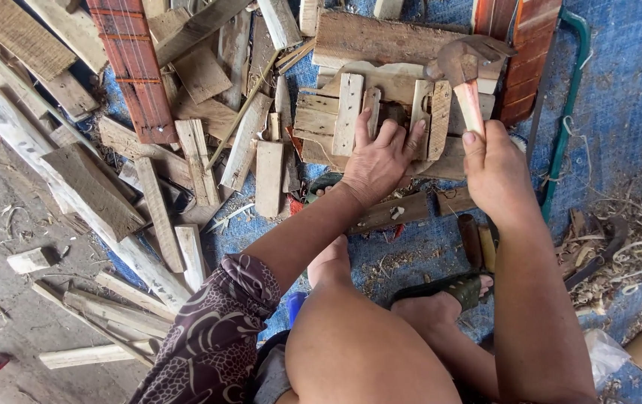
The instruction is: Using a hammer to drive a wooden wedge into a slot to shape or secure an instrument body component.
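My left hand lies flat, fingers spread, pressing on a cluster of short wooden slats laid over a larger board. My right hand grips the pale wooden handle of a claw hammer, whose rusty steel head is raised above the right end of the slats. A narrow upright slat stands between my two hands, just under the hammer head. My knees and sandalled foot fill the lower middle of the view.
Scrap planks and offcuts are heaped across the upper left on a blue tarpaulin. A red-brown fretted neck piece lies among them. A green metal bar runs down the right. Wood shavings pile at lower right.
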